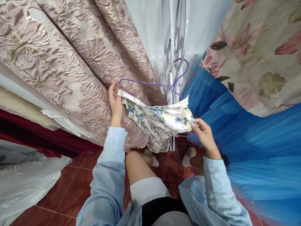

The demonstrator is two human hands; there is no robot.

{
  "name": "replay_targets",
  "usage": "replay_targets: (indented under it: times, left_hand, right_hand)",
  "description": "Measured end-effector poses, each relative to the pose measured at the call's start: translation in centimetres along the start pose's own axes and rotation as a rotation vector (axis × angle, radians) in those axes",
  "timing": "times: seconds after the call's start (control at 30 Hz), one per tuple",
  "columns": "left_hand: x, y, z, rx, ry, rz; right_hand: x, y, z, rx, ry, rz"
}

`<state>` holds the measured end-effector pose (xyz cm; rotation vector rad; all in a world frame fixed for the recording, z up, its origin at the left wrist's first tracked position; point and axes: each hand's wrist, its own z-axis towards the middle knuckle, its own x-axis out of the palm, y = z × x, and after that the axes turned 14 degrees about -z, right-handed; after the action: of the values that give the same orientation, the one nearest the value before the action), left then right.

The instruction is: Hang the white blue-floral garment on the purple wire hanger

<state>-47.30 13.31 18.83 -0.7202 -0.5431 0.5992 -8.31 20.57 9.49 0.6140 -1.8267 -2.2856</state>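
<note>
A floral garment (160,117), white with blue and yellow flowers, is stretched between my two hands at the middle of the head view. My left hand (115,102) grips its upper left corner, right beside the end of a purple hanger (150,83). At the garment's right edge, my right hand (202,130) pinches the fabric between thumb and fingers. The hanger's lower part passes behind the garment's top edge, and its hook rises by a white metal rack (172,40). Which exact kind of garment this is I cannot tell.
Pink and gold embossed fabric (77,56) hangs close on the left, with dark red cloth (35,133) beyond it. On the right hang a blue tulle skirt (254,150) and a beige floral fabric (263,53). Red floor tiles (68,185) lie below.
</note>
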Motion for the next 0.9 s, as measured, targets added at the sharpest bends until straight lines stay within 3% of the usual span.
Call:
replay_targets:
  times: [0.1, 0.17, 0.23, 0.4, 0.6, 0.77, 0.9]
  left_hand:
    - [-0.5, -0.5, 0.3, 0.145, -0.084, 0.216]
    - [-0.6, -0.3, 0.5, 0.103, -0.133, 0.311]
    - [-0.3, 0.4, 0.6, -0.013, -0.117, 0.306]
    - [1.7, 2.7, 0.9, -0.343, -0.077, 0.111]
    - [3.1, 2.7, 0.3, -0.400, 0.046, 0.183]
    - [2.6, 2.9, 0.1, -0.557, 0.262, 0.360]
    - [1.7, 4.1, -0.5, -0.697, 0.216, 0.438]
  right_hand:
    - [-0.2, -0.3, 0.2, -0.012, -0.331, -0.019]
    - [-0.9, -0.6, 0.6, -0.027, -0.484, -0.034]
    - [-1.7, -0.6, 1.1, -0.037, -0.547, -0.025]
    - [-3.4, 0.2, 1.7, -0.031, -0.555, 0.062]
    - [-4.0, 0.9, 2.0, -0.016, -0.573, 0.093]
    - [-4.1, 1.2, 2.3, 0.018, -0.567, 0.096]
    - [-4.1, 1.4, 2.2, 0.015, -0.574, 0.120]
